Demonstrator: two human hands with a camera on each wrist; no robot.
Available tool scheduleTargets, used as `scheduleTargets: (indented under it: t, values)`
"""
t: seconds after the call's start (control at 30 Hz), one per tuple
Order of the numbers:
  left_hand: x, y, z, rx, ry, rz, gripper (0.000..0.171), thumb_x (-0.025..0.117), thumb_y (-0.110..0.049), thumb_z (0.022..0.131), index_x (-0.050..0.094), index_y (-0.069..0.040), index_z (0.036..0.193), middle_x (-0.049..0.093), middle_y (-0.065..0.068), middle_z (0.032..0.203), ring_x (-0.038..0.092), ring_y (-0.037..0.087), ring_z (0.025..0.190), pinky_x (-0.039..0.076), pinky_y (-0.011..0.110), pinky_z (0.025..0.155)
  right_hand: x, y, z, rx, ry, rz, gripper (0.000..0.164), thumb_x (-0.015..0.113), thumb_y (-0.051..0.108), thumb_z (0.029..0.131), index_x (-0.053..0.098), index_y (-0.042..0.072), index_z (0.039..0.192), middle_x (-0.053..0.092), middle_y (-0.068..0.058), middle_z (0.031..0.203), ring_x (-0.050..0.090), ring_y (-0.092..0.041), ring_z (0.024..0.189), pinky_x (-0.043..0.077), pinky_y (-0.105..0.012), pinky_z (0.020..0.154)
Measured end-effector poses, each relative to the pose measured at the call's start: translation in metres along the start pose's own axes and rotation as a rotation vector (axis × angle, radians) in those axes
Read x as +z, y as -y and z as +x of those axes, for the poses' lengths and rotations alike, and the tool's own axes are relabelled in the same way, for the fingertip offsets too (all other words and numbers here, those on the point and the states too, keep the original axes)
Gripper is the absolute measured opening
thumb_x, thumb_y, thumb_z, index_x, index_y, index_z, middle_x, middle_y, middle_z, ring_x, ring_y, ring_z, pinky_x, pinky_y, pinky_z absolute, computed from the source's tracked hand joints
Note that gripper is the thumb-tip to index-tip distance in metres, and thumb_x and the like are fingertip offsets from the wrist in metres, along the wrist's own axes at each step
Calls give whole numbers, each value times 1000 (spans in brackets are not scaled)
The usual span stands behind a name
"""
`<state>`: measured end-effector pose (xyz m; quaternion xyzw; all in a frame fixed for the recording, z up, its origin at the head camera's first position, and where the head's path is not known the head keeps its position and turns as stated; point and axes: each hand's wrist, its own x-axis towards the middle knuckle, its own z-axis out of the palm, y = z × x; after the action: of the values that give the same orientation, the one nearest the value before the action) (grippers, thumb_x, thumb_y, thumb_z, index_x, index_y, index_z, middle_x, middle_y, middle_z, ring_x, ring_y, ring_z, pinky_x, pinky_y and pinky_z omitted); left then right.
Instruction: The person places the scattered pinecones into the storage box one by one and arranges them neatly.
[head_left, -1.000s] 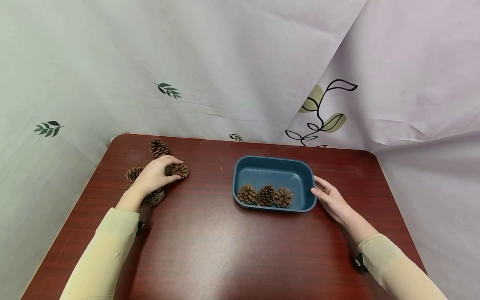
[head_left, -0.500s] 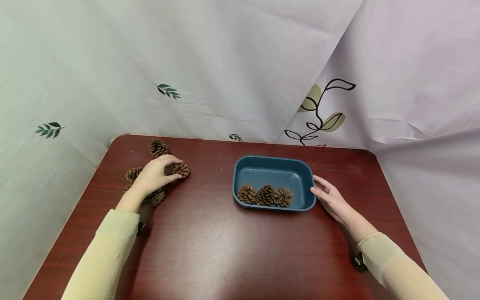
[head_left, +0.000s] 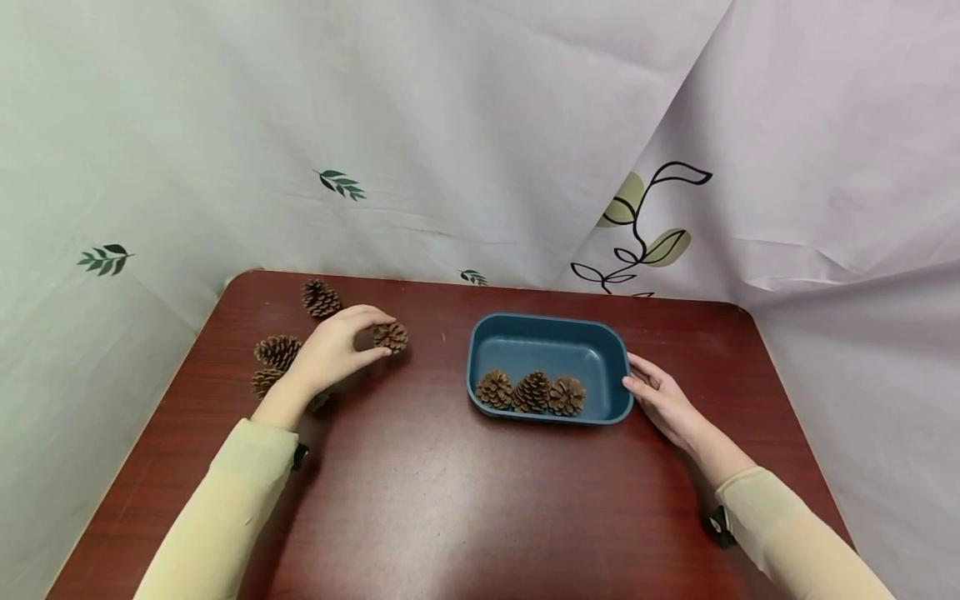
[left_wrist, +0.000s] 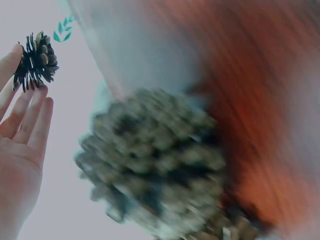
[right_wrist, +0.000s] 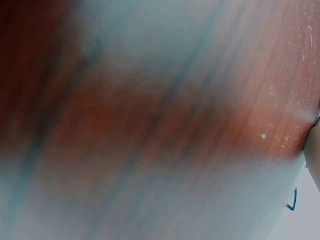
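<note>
In the head view my left hand (head_left: 330, 354) pinches a brown pine cone (head_left: 391, 337) between thumb and fingers, left of the blue plastic tub (head_left: 551, 323). The left wrist view shows the same cone held at the fingertips (left_wrist: 39, 95). Three more cones lie inside the tub in a row along its near wall, the middle pine cone (head_left: 531, 392) standing point up. My right hand (head_left: 663, 404) holds the tub's right end, its thumb at the rim and its other fingers against the outer wall.
Several loose pine cones lie at the table's left, among them one pine cone (head_left: 321, 298) near the back edge and another pine cone (head_left: 277, 352) beside my left wrist. A white patterned cloth (head_left: 450, 142) hangs behind the dark red table (head_left: 450, 500).
My left hand has moved right with the pine cone in its fingers, uncovering more of the cones at the left. My right hand and the tub stay in place.
</note>
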<state>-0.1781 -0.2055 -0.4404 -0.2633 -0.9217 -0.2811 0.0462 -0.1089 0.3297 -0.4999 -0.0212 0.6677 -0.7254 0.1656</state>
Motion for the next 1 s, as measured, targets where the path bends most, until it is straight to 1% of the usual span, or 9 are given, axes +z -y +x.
scheduleTargets:
  t: [0.23, 0.37, 0.53, 0.73, 1.0]
  values:
    - [7, -26, 11, 81, -33, -53, 45, 89, -15, 88, 73, -9, 130, 72, 10, 129, 67, 29, 123, 55, 50, 109, 0, 0, -1, -8, -5, 6, 61, 50, 7, 112, 21, -8, 165, 62, 23, 137, 60, 10, 126, 50, -8, 104]
    - [11, -40, 18, 110, -44, -78, 45, 89, -16, 88, 74, -9, 130, 72, 9, 129, 67, 27, 124, 54, 48, 110, 0, 0, -2, -14, -9, 12, 60, 50, 6, 112, 23, -8, 164, 62, 22, 137, 60, 10, 126, 50, -8, 104]
    - [16, -55, 25, 143, -35, -92, 45, 88, -17, 89, 73, -10, 131, 72, 8, 131, 66, 26, 126, 53, 46, 112, 0, 1, -1, -9, -6, 14, 58, 50, 7, 112, 26, -5, 164, 63, 20, 137, 60, 9, 126, 50, -8, 105]
    - [21, -74, 35, 192, -22, -112, 45, 87, -18, 90, 73, -10, 131, 72, 8, 131, 66, 26, 127, 53, 45, 113, 0, 0, -1, -16, 0, 25, 57, 49, 6, 112, 27, -5, 164, 63, 20, 137, 60, 8, 127, 50, -9, 105]
    - [35, -97, 52, 262, -27, -160, 45, 88, -18, 90, 73, -10, 132, 72, 6, 132, 65, 23, 127, 54, 41, 112, 0, 0, -1, -21, 3, 26, 57, 49, 6, 112, 27, -6, 163, 63, 19, 138, 60, 8, 127, 50, -9, 105]
